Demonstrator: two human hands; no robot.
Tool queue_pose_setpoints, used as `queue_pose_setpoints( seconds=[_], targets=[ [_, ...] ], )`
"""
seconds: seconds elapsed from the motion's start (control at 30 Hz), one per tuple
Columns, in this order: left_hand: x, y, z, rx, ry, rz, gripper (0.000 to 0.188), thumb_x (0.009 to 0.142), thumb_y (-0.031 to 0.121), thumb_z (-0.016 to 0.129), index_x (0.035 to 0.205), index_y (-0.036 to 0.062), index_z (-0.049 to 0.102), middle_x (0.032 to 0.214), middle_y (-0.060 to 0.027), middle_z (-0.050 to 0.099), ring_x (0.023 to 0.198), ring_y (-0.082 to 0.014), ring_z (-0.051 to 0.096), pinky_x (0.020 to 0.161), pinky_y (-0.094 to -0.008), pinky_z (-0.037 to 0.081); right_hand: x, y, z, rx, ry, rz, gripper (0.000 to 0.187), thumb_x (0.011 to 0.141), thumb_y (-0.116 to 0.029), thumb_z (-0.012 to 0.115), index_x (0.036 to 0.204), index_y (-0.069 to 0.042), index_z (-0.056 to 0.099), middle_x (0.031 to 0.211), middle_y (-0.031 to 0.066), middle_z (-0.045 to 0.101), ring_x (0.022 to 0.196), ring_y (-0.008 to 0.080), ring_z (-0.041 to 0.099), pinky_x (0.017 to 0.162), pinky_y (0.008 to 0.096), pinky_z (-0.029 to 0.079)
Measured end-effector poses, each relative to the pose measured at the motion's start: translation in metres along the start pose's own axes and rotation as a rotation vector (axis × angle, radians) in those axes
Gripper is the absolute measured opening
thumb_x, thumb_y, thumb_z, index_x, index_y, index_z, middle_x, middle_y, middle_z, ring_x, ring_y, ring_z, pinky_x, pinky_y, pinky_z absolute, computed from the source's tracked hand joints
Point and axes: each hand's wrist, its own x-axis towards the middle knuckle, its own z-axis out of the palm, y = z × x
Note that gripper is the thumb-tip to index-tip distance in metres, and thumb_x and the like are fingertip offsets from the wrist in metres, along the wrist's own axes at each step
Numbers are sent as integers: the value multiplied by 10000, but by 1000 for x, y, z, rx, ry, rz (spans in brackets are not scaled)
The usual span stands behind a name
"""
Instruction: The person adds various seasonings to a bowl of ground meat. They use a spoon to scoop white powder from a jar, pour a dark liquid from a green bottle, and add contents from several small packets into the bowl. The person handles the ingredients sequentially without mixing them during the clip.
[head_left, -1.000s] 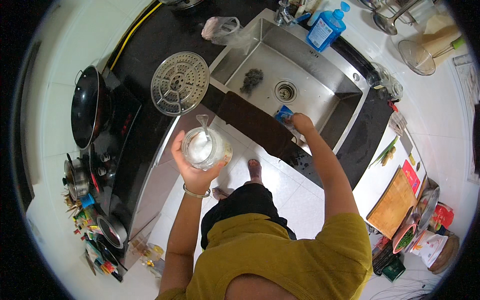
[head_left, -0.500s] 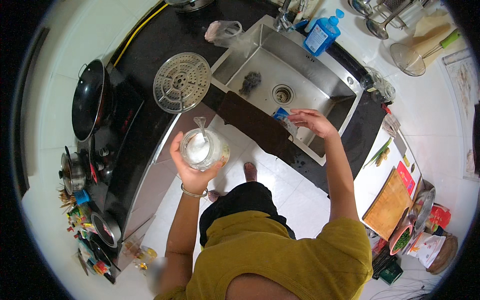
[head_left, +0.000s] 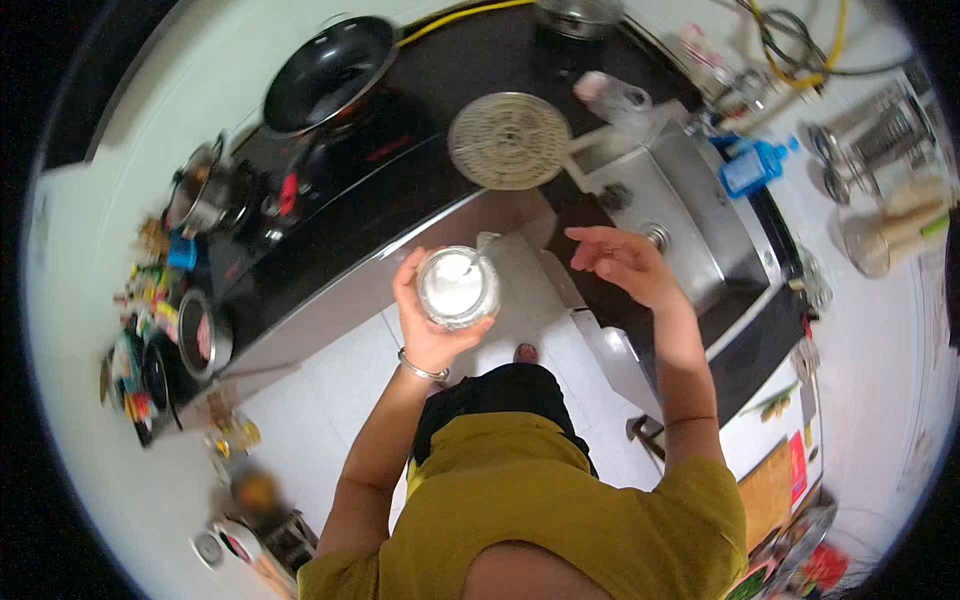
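1. The jar (head_left: 458, 288) was mid-frame, lidless, the left hand's (head_left: 433, 338) fingers and thumb clamped around it.
2. A spoon (head_left: 487, 243) was already in the jar — white contents not yet emptied.
3. The right hand (head_left: 632, 265), right of centre near the sink (head_left: 712, 205) — fingers apart — held nothing; the spoon was ungripped.

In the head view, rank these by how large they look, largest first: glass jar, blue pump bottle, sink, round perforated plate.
Sink
Round perforated plate
Glass jar, perhaps enlarged by nearness
Blue pump bottle
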Motion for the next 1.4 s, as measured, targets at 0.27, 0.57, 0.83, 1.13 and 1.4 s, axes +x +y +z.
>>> queue_pose_setpoints(
  seconds=[0.27,0.57,0.83,1.13,1.4],
  targets=[
    [-80,27,-160,169,324,47,1034,501,174,867,1311,41,239,1244,-156,421,1158,-250,459,990,-366,380,136,-22,262,-427,-408,-223,194,840,-167,623,989,-43,617,736,73,608,627,134,550,591,274,443],
    [-193,65,-390,468,669,-20,1024,496,160,851,1311,27,244,1241,-169,429,1134,-264,478,973,-366,397,206,9,533,-537,-718,-559,121,842,-50,538,862,22,634,774,115,617,643,217,603,584,288,473],
    [-225,67,-516,525,791,-44,1012,507,218,850,1306,21,261,1231,-163,428,1137,-267,471,975,-383,394,262,36,663,-425,-758,-549,168,850,-69,515,827,46,636,760,135,637,628,223,625,589,298,498],
    [-184,19,-630,685,790,-154,1012,507,252,841,1303,3,269,1225,-170,430,1134,-284,469,979,-384,377,386,105,736,-155,-630,83,348,957,-234,458,770,19,606,573,54,564,443,81,498,405,197,389],
    [-155,-12,-709,675,830,-196,1019,515,229,848,1303,20,236,1227,-179,436,1143,-279,474,987,-393,377,482,128,785,76,-493,343,355,943,-265,472,769,15,603,569,65,566,419,101,500,376,211,381]
  ],
)
